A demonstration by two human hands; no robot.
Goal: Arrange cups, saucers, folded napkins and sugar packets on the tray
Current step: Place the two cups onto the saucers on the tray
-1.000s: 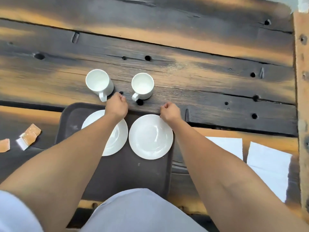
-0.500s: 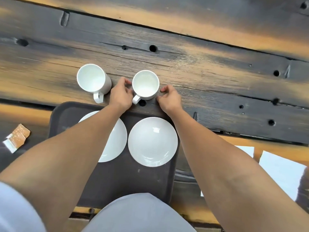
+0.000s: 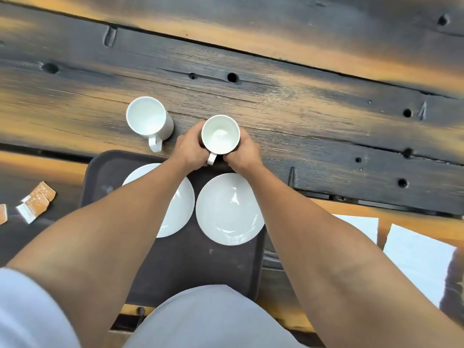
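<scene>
- White ceramic cup (image 3: pixel 220 135), just past the tray's (image 3: pixel 180 267) twelve o'clock rim, is clasped by our left hand (image 3: pixel 187 153) and right hand (image 3: pixel 242 154), fingers curled round its sides.
- We judge its glazed wall could slip, or its base clip that rim and chip the saucer (image 3: pixel 229 209) at its six o'clock.
- Charred plank worktop (image 3: pixel 313 116), holed and gapped; no room shows.

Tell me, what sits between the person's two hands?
A white cup, held from either side by the left hand and the right hand, its handle pointing back toward the person; the head view shows it.
</scene>
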